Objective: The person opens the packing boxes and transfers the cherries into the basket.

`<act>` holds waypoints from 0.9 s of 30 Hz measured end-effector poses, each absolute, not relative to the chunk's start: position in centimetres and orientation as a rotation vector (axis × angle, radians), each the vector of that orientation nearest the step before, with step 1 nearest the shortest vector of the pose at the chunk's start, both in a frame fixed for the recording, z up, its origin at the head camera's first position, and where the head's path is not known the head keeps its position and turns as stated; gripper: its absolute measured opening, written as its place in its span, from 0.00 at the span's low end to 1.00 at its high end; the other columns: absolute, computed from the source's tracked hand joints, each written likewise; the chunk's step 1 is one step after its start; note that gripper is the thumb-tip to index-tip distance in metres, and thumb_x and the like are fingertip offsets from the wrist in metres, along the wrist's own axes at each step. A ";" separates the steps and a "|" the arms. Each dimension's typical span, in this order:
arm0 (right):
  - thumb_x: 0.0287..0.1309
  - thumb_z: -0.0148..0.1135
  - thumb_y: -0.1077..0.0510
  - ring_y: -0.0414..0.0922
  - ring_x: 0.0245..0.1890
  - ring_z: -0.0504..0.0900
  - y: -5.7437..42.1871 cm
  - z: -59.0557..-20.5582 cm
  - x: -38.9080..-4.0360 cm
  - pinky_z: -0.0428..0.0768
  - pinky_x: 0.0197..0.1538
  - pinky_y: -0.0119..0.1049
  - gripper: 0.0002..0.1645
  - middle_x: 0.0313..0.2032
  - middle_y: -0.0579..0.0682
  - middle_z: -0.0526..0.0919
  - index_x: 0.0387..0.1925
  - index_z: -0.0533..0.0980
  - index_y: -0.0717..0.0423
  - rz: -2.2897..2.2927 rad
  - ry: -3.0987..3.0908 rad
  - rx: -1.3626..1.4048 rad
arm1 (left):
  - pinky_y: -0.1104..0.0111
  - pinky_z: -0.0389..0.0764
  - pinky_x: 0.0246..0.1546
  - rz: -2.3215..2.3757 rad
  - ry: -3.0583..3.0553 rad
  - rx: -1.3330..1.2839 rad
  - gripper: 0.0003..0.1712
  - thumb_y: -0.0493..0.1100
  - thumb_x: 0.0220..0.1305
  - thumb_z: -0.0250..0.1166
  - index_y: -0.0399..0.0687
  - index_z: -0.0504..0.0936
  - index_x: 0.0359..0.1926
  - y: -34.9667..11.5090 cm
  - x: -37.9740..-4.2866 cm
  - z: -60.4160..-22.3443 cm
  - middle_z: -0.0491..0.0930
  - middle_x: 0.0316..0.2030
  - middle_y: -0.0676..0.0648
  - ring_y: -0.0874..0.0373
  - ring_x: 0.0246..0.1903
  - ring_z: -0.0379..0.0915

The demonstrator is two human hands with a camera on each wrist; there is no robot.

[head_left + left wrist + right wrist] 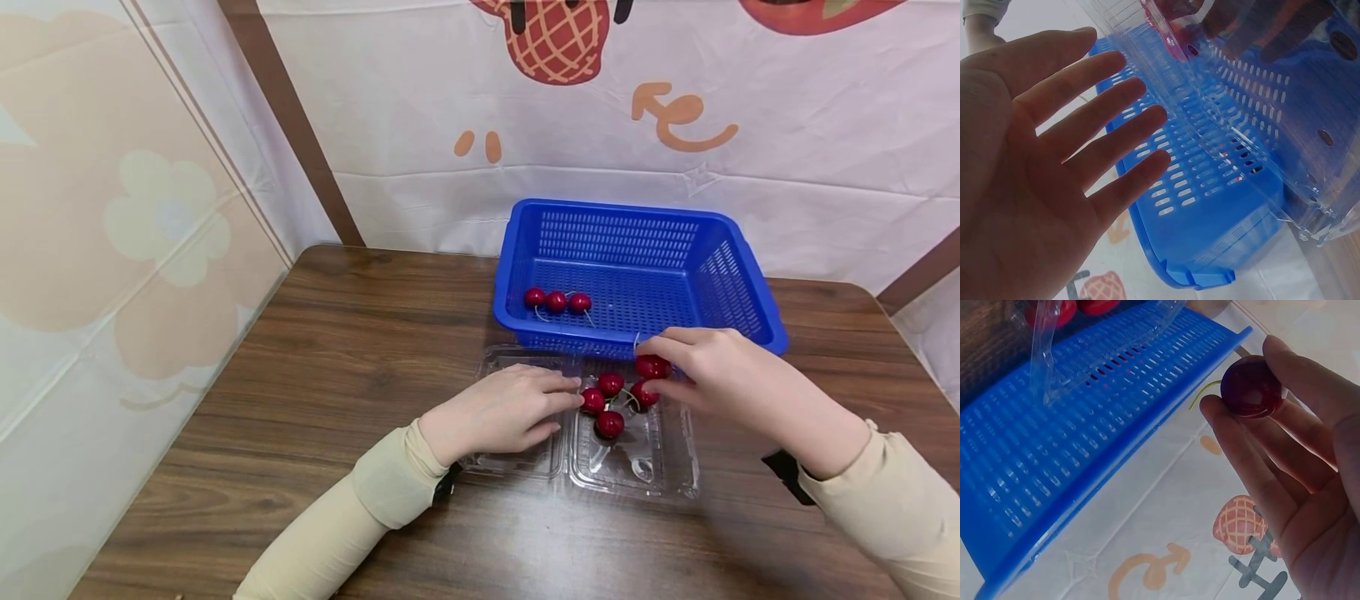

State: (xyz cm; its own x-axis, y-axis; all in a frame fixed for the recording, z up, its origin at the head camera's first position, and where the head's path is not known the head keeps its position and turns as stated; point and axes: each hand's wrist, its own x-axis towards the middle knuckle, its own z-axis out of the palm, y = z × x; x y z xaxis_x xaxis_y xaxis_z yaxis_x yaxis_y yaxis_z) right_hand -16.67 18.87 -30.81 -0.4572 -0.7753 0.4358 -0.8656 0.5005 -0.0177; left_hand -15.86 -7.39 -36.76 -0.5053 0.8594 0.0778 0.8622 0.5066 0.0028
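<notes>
My right hand point(712, 375) pinches a dark red cherry point(652, 367) between thumb and fingers, above the clear plastic box by the basket's front edge. In the right wrist view a thin green stem sticks out from that cherry point(1252, 387). Several red cherries point(610, 426) lie together in the right half of the hinged clear plastic box point(622, 475). Over the box's left half is my left hand point(506, 408), palm down, its fingertips close to the nearest cherry; whether they touch is unclear. Its fingers point(1116, 150) look straight and spread in the left wrist view.
Behind the plastic box stands a blue perforated basket point(637, 337) with three stemmed cherries point(556, 302) at its front left. Both stand on a brown wooden table point(360, 358). A printed cloth point(420, 100) hangs behind the table and along its left side.
</notes>
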 end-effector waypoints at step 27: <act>0.33 0.75 0.59 0.42 0.24 0.81 19.7 -29.3 -20.2 0.83 0.23 0.38 0.20 0.30 0.51 0.84 0.35 0.79 0.56 0.268 -2.421 1.351 | 0.60 0.67 0.62 -0.066 -2.686 -1.519 0.25 0.49 0.62 0.56 0.51 0.74 0.60 -7.4 -15.8 -36.7 0.70 0.62 0.49 0.54 0.60 0.64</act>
State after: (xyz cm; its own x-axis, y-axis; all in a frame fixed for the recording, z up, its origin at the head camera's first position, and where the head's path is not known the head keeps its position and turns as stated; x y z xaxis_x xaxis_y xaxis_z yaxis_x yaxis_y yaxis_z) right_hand -20.19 19.75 -29.29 -0.4818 -0.7830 0.3934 -0.8502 0.5264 0.0067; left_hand -15.83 -7.40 -36.71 -0.5144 0.8548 0.0685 0.8572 0.5149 0.0104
